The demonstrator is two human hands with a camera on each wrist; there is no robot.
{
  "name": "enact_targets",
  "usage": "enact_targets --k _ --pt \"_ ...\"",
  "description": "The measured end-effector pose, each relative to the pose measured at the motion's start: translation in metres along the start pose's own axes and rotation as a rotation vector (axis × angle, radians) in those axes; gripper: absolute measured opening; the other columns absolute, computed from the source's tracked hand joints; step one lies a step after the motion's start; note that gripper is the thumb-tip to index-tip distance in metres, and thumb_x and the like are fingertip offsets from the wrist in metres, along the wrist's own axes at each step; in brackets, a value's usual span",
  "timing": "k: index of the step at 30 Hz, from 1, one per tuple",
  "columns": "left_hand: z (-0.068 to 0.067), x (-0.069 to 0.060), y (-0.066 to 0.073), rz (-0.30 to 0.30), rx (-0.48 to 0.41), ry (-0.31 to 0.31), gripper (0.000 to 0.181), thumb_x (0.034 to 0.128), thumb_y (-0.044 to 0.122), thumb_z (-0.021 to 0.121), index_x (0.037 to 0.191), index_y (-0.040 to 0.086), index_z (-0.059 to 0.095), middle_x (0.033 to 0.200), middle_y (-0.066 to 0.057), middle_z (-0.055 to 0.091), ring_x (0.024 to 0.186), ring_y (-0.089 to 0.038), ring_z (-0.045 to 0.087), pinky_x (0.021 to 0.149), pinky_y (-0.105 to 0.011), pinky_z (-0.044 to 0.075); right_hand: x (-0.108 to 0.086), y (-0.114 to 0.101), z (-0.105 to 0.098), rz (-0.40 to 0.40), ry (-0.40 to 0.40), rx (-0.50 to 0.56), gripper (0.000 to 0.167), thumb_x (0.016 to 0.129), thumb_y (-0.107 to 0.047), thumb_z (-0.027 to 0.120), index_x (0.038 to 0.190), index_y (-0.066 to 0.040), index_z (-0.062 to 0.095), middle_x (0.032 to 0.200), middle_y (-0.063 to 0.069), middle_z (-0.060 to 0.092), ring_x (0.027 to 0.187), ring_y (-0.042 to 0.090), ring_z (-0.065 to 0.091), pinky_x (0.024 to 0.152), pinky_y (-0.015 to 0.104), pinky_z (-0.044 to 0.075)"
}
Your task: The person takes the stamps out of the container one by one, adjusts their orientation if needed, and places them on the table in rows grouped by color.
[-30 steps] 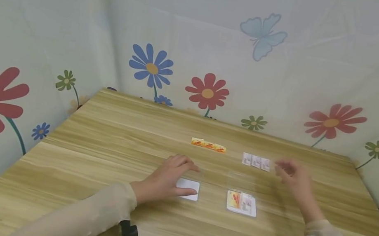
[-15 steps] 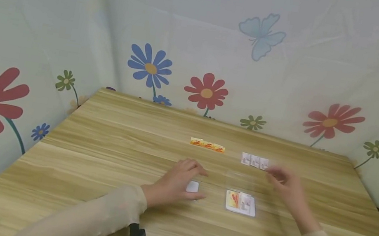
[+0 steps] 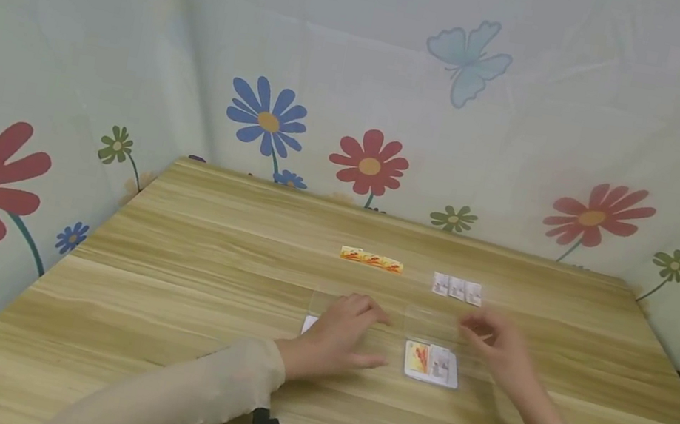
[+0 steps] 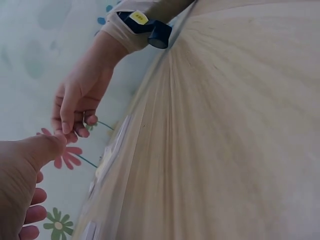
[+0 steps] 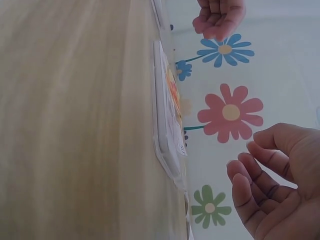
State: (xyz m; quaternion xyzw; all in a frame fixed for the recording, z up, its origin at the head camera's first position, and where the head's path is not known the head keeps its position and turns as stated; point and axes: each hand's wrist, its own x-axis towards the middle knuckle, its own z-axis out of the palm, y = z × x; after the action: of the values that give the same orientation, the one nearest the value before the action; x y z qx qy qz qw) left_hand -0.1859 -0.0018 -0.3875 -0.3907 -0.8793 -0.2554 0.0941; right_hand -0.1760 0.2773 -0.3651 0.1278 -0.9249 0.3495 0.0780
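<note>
In the head view my left hand (image 3: 336, 335) hovers over the left clear case, its thumb and fingers spread and holding nothing. Only a strip of that case's white card (image 3: 309, 323) shows past the hand. The right case (image 3: 445, 380) lies with its clear lid (image 3: 429, 324) folded back, and an orange-yellow picture piece (image 3: 420, 358) and a pale picture piece (image 3: 440, 364) sit side by side in it. Just right of that lid is my right hand (image 3: 501, 355), raised, fingers loosely bent with nothing visible between them. The right wrist view shows this hand (image 5: 275, 185) above the table.
Farther back on the wood-grain table (image 3: 227, 238) lie a row of three orange-yellow pieces (image 3: 372, 259) and a row of three pale pieces (image 3: 458, 289). A flowered curtain (image 3: 355, 42) hangs around the back and sides.
My left hand has moved right across the left case, baring part of its lid. My right hand has come left and nearer, from beside the pale row toward the right case.
</note>
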Motion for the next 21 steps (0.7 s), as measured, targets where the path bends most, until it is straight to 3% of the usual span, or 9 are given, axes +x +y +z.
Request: enact_targets --k 9,21 --pt "0.006 0.006 0.006 -0.038 0.008 -0.046 0.052 0.0827 0.043 0.072 0.123 0.013 0.060 0.116 -0.002 0.058 0.112 -0.018 0.052 0.102 -0.037 0.041 -0.004 -0.006 0.006 0.011 -0.017 -0.016 0.017 0.090 -0.012 0.064 0.106 -0.004 0.066 0.099 0.008 0.070 0.085 0.006 0.060 0.072 0.022 0.051" --pt "0.018 0.011 0.009 -0.023 0.058 -0.091 0.054 0.0842 0.050 0.068 0.124 0.015 0.058 0.118 0.001 0.057 0.114 -0.016 0.051 0.105 -0.034 0.039 -0.006 -0.010 0.019 -0.040 -0.055 -0.034 0.014 0.086 -0.009 0.069 0.099 -0.005 0.068 0.094 0.005 0.071 0.081 0.010 0.062 0.069 0.022 0.051"
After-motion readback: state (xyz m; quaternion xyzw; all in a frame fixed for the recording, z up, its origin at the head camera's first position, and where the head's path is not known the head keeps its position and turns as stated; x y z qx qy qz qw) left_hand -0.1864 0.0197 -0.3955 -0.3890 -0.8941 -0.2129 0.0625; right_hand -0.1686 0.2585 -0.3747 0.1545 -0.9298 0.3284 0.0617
